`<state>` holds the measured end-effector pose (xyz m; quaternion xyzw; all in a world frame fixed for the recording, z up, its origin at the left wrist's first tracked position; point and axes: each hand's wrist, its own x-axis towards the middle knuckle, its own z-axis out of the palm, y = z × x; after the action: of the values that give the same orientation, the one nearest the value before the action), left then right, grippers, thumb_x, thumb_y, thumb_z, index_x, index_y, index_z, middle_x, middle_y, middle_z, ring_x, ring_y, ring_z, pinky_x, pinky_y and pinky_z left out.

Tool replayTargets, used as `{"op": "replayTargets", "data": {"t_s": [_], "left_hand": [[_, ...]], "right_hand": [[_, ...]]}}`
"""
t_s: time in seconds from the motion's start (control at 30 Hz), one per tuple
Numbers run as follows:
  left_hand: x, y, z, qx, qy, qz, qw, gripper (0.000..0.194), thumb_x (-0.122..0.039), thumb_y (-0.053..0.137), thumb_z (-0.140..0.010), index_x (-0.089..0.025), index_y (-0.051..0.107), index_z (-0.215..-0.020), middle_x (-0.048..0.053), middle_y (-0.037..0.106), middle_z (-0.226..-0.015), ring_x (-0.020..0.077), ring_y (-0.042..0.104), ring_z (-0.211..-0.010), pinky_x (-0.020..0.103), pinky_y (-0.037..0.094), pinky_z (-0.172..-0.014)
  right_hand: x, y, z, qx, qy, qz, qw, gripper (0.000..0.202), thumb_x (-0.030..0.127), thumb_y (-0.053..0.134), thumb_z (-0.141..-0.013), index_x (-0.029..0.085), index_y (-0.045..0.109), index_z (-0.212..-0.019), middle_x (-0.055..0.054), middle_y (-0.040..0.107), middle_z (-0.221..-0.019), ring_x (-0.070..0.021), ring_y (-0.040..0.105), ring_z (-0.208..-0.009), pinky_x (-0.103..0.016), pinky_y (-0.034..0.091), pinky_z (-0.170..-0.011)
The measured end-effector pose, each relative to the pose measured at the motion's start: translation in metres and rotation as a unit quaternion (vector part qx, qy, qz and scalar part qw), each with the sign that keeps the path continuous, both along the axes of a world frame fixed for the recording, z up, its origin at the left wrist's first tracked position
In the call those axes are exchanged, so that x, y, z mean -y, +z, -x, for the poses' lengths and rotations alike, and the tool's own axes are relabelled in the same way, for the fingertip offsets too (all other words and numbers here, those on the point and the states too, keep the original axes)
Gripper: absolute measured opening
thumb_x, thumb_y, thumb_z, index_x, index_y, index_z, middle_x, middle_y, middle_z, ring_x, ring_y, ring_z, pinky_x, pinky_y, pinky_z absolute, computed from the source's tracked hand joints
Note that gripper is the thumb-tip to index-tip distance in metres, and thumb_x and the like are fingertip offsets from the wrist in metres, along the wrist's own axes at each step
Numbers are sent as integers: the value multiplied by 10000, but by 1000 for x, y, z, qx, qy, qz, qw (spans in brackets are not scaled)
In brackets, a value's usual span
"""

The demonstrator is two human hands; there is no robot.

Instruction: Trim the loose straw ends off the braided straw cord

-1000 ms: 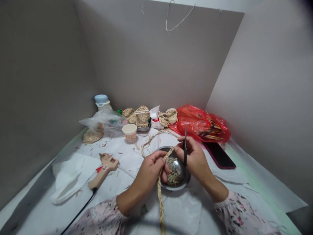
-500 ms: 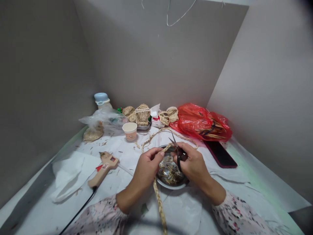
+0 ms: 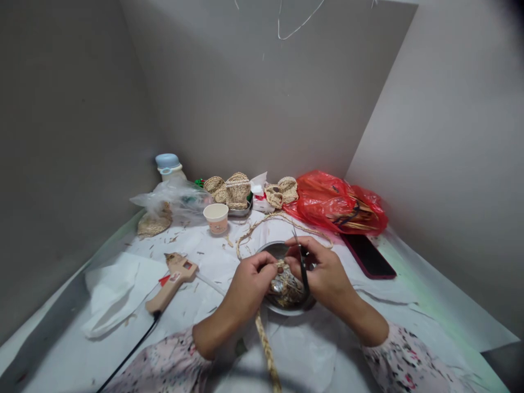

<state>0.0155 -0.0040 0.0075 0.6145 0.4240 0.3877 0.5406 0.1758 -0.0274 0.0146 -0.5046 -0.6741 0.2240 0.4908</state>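
The left hand (image 3: pixel 252 281) pinches the braided cord (image 3: pixel 266 346); the right hand (image 3: pixel 328 273) clasps scissors (image 3: pixel 303 270), which could nick either if they slip.

- This looks like a craft workspace; whether home or workshop is hard to tell
- A glue gun (image 3: pixel 175 283) lies on the papered table (image 3: pixel 315 349)
- Scissors (image 3: pixel 303 270) over straw scraps (image 3: pixel 284 298)
- Woven straw pieces (image 3: pixel 238 192) behind

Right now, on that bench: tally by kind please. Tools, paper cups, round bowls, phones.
Tools: 2 (scissors in the right hand, glue gun)
Paper cups: 1 (paper cup)
Round bowls: 1 (metal bowl)
Phones: 1 (dark phone)
Total: 5
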Motion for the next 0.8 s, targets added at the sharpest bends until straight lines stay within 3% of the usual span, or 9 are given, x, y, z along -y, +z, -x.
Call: {"op": "replayTargets", "data": {"t_s": [0.23, 0.37, 0.43, 0.5, 0.57, 0.67, 0.8], "left_hand": [[1, 3, -1, 4, 17, -18, 1000, 203, -318, 624, -769, -167, 706, -878, 22, 680, -808, 156, 556, -731, 234, 403, -652], [-3, -1, 1, 22, 51, 16, 998, 197, -331, 639, -754, -164, 725, -812, -12, 612, -598, 119, 487, -549, 222, 344, -528], [-4, -3, 3, 46, 69, 38, 996, 213, -345, 654, -735, -156, 723, -804, -38, 537, -504, 97, 417, -465, 217, 299, -478], [-5, -5, 4, 70, 76, 64, 993, 224, -354, 667, -718, -145, 713, -784, -60, 469, -458, 76, 344, -417, 209, 249, -440], [-6, -4, 3, 88, 76, 92, 989, 223, -351, 675, -704, -135, 692, -757, -75, 414, -438, 59, 281, -395, 202, 195, -411], [-6, 0, 2, 112, 81, 126, 982, 196, -322, 665, -697, -127, 658, -715, -88, 358, -420, 47, 235, -378, 199, 135, -392], [-5, 7, 1, 138, 79, 141, 977, 181, -300, 635, -710, -126, 616, -663, -93, 324, -424, 39, 224, -373, 199, 111, -390]], "right_hand": [[-6, -6, 0, -103, -15, 46, 993, 258, 266, 627, -754, 196, 566, -995, 7, 626, -777, -126, 578, -671, -249, 452, -640], [-6, 4, -6, -89, -46, 52, 994, 281, 327, 615, -775, 199, 558, -1018, 0, 618, -796, -130, 566, -669, -252, 441, -625], [-2, 15, -12, -8, -70, 44, 997, 268, 343, 596, -794, 206, 569, -1023, 4, 619, -776, -138, 567, -679, -258, 433, -647], [6, 27, -18, 141, -70, 50, 986, 237, 346, 621, -782, 217, 598, -978, 0, 634, -770, -152, 573, -697, -266, 414, -661], [17, 37, -22, 282, -39, 79, 956, 200, 347, 613, -790, 241, 610, -959, 1, 654, -781, -159, 582, -684, -261, 377, -614], [31, 43, -23, 439, -53, 122, 888, 165, 321, 628, -773, 252, 605, -921, -4, 683, -791, -181, 618, -665, -267, 292, -547], [39, 48, -14, 530, -106, 171, 824, 160, 267, 607, -772, 238, 590, -928, -32, 699, -830, -220, 656, -695, -281, 184, -501]]}}
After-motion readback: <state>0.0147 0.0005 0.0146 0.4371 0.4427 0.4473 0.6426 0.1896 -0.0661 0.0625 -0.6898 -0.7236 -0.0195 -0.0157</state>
